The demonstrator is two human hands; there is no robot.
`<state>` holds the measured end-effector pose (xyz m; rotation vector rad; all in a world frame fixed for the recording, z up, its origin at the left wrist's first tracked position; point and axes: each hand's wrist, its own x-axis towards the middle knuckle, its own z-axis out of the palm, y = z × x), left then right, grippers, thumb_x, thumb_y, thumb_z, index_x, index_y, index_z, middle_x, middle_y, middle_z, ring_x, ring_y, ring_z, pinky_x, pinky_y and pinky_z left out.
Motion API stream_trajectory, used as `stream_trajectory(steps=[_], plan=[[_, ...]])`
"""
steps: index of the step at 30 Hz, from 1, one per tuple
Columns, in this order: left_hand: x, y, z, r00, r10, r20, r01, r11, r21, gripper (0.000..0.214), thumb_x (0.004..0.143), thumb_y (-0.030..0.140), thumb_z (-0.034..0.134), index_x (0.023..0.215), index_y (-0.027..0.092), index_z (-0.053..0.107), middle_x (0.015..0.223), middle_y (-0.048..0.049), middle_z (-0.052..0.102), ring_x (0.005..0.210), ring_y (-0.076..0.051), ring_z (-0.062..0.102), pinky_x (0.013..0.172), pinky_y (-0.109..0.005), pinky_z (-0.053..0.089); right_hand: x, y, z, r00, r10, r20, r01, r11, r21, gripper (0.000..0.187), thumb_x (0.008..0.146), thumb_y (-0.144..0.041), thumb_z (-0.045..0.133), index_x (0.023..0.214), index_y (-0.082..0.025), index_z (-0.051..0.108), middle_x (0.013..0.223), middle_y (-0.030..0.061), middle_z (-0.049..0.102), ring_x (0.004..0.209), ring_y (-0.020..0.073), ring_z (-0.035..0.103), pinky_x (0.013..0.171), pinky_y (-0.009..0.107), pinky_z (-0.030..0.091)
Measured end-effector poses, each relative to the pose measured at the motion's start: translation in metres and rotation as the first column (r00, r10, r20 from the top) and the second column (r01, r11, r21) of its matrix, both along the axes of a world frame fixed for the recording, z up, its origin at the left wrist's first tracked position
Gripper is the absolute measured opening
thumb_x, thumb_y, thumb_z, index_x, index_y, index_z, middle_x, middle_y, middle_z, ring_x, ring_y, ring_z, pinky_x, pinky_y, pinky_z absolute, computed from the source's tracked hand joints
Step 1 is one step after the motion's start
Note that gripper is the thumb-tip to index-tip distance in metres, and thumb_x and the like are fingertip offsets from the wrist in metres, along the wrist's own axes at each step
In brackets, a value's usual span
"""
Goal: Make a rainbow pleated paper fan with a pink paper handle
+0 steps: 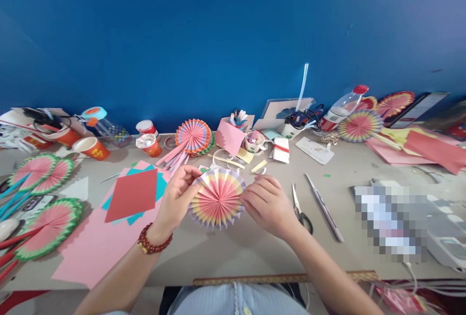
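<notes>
Between my hands, a round pleated paper fan (217,197) with a pink middle, a yellow band and a lilac edge is held up over the table. My left hand (179,197) grips its left rim between thumb and fingers, a red bead bracelet on that wrist. The fingertips of my right hand (266,204) pinch the right rim. Scissors (301,209) with dark handles lie just right of my right hand, and a slim grey pen-like tool (324,207) is beyond them.
Sheets of pink paper (98,252) and red paper (134,194) lie at left, near green-edged fans (51,227). Paper cups (91,148), finished fans (194,136) and a tilted bottle (344,107) line the blue wall. At right are a blurred phone (388,223) and a plastic compartment box (446,227).
</notes>
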<state>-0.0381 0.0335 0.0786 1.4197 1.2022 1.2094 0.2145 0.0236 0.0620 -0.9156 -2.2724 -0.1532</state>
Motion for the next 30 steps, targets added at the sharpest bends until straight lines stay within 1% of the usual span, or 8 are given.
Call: stream_trajectory(steps=[3, 7, 10, 13, 16, 21, 26, 30], plan=[[0.0, -0.001, 0.001, 1.0, -0.01, -0.002, 0.01, 1.0, 0.009, 0.012, 0.085, 0.021, 0.058, 0.098, 0.021, 0.057, 0.092, -0.0024, 0.062, 0.083, -0.017, 0.062, 0.068, -0.025, 0.049, 0.0, 0.0, -0.002, 1.0, 0.008, -0.006, -0.008, 1.0, 0.005, 0.015, 0.094, -0.013, 0.054, 0.089, -0.022, 0.065, 0.084, 0.003, 0.072, 0.083, 0.0184, 0.061, 0.095, 0.04, 0.045], [-0.002, -0.002, -0.003, 0.999, -0.013, -0.038, 0.016, 0.994, 0.105, 0.014, 0.089, 0.02, 0.056, 0.102, 0.022, 0.059, 0.098, -0.0037, 0.064, 0.088, -0.017, 0.064, 0.074, -0.027, 0.052, 0.0, 0.001, -0.003, 0.999, 0.023, -0.03, -0.023, 1.0, 0.002, 0.012, 0.093, -0.012, 0.056, 0.089, -0.021, 0.064, 0.087, 0.003, 0.073, 0.082, 0.0178, 0.062, 0.096, 0.041, 0.046], [-0.004, -0.002, -0.003, 0.984, -0.023, -0.178, 0.063, 0.973, 0.223, 0.023, 0.094, 0.02, 0.051, 0.113, 0.023, 0.063, 0.108, -0.0063, 0.067, 0.101, -0.02, 0.065, 0.087, -0.033, 0.052, 0.0, 0.0, -0.003, 0.999, 0.027, -0.033, -0.027, 1.0, -0.003, 0.014, 0.093, -0.012, 0.055, 0.089, -0.021, 0.065, 0.086, 0.0026, 0.073, 0.079, 0.0168, 0.062, 0.097, 0.04, 0.046], [-0.007, 0.0, 0.004, 0.936, -0.08, -0.344, 0.184, 0.941, 0.283, 0.03, 0.096, 0.018, 0.045, 0.112, 0.024, 0.071, 0.113, -0.0077, 0.067, 0.111, -0.023, 0.062, 0.094, -0.036, 0.05, 0.0, -0.001, -0.003, 0.999, 0.023, -0.035, -0.023, 1.0, -0.006, 0.015, 0.093, -0.011, 0.055, 0.089, -0.022, 0.065, 0.086, 0.002, 0.073, 0.079, 0.0166, 0.063, 0.098, 0.04, 0.046], [-0.009, 0.003, 0.012, 0.901, -0.133, -0.413, 0.25, 0.937, 0.244, 0.034, 0.097, 0.019, 0.043, 0.114, 0.023, 0.073, 0.114, -0.0084, 0.069, 0.109, -0.024, 0.064, 0.092, -0.037, 0.051, 0.0, -0.001, -0.004, 0.999, 0.026, -0.03, -0.026, 1.0, -0.009, 0.016, 0.093, -0.01, 0.053, 0.09, -0.022, 0.065, 0.084, 0.0017, 0.072, 0.079, 0.0166, 0.063, 0.099, 0.04, 0.046], [-0.015, 0.009, 0.015, 0.91, -0.101, -0.403, 0.176, 0.972, 0.154, 0.021, 0.095, 0.032, 0.059, 0.104, 0.025, 0.077, 0.105, -0.0062, 0.075, 0.098, -0.023, 0.068, 0.087, -0.033, 0.052, 0.001, -0.001, -0.004, 0.999, 0.037, -0.032, -0.038, 0.999, -0.01, 0.017, 0.093, -0.011, 0.052, 0.09, -0.022, 0.065, 0.083, 0.0018, 0.071, 0.078, 0.0162, 0.062, 0.1, 0.04, 0.046], [-0.02, 0.012, 0.015, 0.959, -0.124, -0.256, 0.127, 0.992, -0.008, 0.023, 0.092, 0.035, 0.064, 0.109, 0.025, 0.075, 0.106, -0.0049, 0.076, 0.095, -0.022, 0.07, 0.082, -0.03, 0.055, 0.002, -0.001, -0.003, 0.998, 0.05, -0.03, -0.05, 0.999, -0.002, 0.018, 0.092, -0.009, 0.052, 0.091, -0.021, 0.064, 0.082, 0.0014, 0.071, 0.078, 0.0162, 0.061, 0.101, 0.04, 0.047], [-0.023, 0.017, 0.017, 0.981, -0.068, -0.181, 0.073, 0.997, 0.021, 0.023, 0.094, 0.036, 0.061, 0.108, 0.023, 0.074, 0.098, -0.0051, 0.076, 0.095, -0.021, 0.07, 0.088, -0.033, 0.054, 0.002, 0.0, -0.005, 0.998, 0.052, -0.042, -0.052, 0.999, -0.005, 0.017, 0.093, -0.01, 0.052, 0.091, -0.022, 0.064, 0.083, 0.0012, 0.071, 0.079, 0.0163, 0.061, 0.101, 0.041, 0.046]])
